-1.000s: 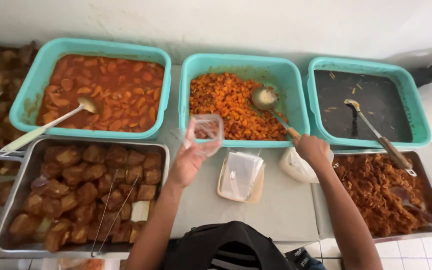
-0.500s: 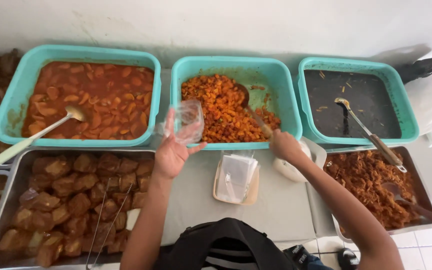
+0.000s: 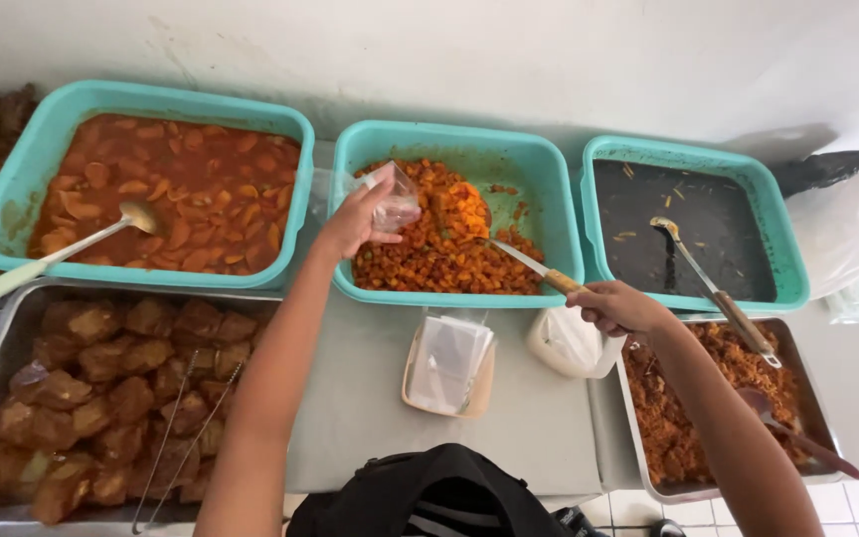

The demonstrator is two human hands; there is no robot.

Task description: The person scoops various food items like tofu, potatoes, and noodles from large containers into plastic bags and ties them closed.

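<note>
The left hand (image 3: 355, 221) is closed around a small clear plastic cup (image 3: 393, 200), fingers and thumb pinching its side, and holds it tilted over the near-left corner of the middle teal tub (image 3: 549, 189). The right hand (image 3: 616, 306) is wrapped tight on the wooden handle of a metal serving spoon (image 3: 509, 254), just over the tub's front rim. The spoon's shaft slants up and left into the tub, and its bowl carries a heap of orange diced food (image 3: 467, 209) raised just beside the cup's mouth, near it but apart from it.

The middle tub holds more of the same orange-red chopped mixture (image 3: 429, 259), piled toward the left and front, with bare teal floor at the back right. Left of it, a larger teal tub (image 3: 12, 169) is filled with pale slices in red sauce, and a ladle (image 3: 52, 254) rests in it with its long handle pointing off to the left. To the right, a third teal tub (image 3: 777, 239) holds a dark, nearly black liquid with a wooden-handled ladle (image 3: 713, 288) lying in it.

On the grey counter (image 3: 350, 398) in front of the middle tub sits a small tray of folded clear plastic bags (image 3: 446, 363), and just right of it a white plastic bag (image 3: 569, 343), partly under the right wrist. A metal tray of brown fried chunks (image 3: 91, 378) stands at the front left with tongs (image 3: 176, 438) lying on it; another metal tray of shredded reddish-brown food (image 3: 678, 418) stands front right.
</note>
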